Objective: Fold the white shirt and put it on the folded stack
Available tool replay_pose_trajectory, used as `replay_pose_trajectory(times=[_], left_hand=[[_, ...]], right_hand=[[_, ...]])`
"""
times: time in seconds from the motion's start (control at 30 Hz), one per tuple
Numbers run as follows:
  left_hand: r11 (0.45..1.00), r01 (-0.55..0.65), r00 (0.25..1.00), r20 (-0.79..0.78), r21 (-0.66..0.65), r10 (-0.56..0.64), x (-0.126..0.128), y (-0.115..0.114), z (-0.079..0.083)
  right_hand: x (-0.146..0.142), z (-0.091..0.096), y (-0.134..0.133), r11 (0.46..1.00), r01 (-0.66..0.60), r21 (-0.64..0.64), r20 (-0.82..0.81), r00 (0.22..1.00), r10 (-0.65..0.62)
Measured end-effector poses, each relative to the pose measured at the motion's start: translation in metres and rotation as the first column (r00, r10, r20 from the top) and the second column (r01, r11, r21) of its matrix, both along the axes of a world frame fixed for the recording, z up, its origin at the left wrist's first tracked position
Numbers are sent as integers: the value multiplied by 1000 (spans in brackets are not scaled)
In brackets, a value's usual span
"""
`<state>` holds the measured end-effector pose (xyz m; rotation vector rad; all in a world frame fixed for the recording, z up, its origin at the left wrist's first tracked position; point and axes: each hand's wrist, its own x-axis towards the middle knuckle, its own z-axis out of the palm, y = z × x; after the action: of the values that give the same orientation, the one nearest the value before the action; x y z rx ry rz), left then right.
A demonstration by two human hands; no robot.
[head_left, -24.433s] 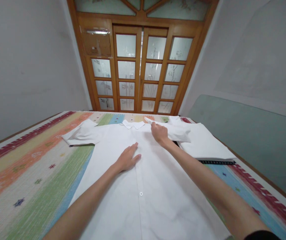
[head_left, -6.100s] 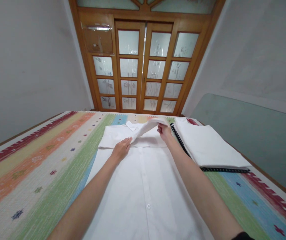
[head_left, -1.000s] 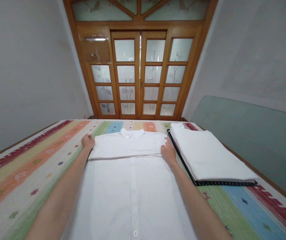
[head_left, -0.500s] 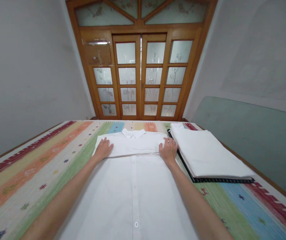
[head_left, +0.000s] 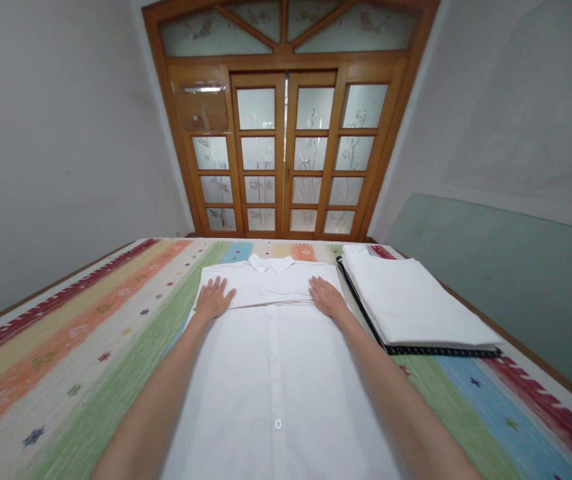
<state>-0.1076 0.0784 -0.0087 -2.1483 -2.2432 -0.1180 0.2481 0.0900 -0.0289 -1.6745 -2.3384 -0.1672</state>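
Note:
A white buttoned shirt (head_left: pixel 271 360) lies flat on a striped, many-coloured cloth (head_left: pixel 91 340), collar at the far end. Both short sleeves are folded inward across the chest, forming a band below the collar. My left hand (head_left: pixel 213 298) lies flat with spread fingers on the left end of that band. My right hand (head_left: pixel 326 297) rests flat on the right end, fingers stretched out. Neither hand holds anything.
A stack of folded white cloth (head_left: pixel 411 300) lies on a dark board (head_left: pixel 436 350) to the right of the shirt. A wooden door with frosted glass panes (head_left: pixel 286 153) stands beyond the far edge. Grey walls close in both sides.
Both hands have slid inward from the outer edges of the folded sleeves onto the band and flattened out. The view has tilted slightly.

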Motion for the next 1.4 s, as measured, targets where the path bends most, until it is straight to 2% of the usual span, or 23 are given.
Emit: replay_pose_trajectory(times=[0.2, 0.43, 0.63, 0.8, 0.93, 1.07, 1.23, 1.4], left_hand=[[1000, -26, 1000, 11, -9, 26, -1, -4, -1], [999, -35, 999, 12, -6, 35, -5, -10, -1], [999, -39, 999, -4, -9, 39, -4, -9, 1], [994, -109, 994, -17, 10, 109, 15, 3, 1], [978, -196, 980, -4, 78, 197, 36, 9, -7], [982, -168, 986, 8, 83, 168, 35, 8, -11], [997, -69, 998, -2, 20, 70, 18, 3, -6], [999, -50, 999, -2, -8, 50, 12, -1, -2]], right_hand=[[1, 6, 0, 980, 72, -184, 71, 996, -60], [0, 9, 2, 964, 101, -245, 104, 992, -77], [-7, 19, -1, 937, 133, -322, 103, 989, -105], [-29, 20, 4, 899, 237, -368, 100, 971, -215], [-38, 17, 6, 885, 279, -373, 86, 960, -266], [-32, 14, 1, 913, 229, -338, 60, 973, -222], [-19, 13, -4, 951, 115, -285, 50, 993, -105], [-8, 14, -2, 965, 48, -257, 45, 998, -38]])
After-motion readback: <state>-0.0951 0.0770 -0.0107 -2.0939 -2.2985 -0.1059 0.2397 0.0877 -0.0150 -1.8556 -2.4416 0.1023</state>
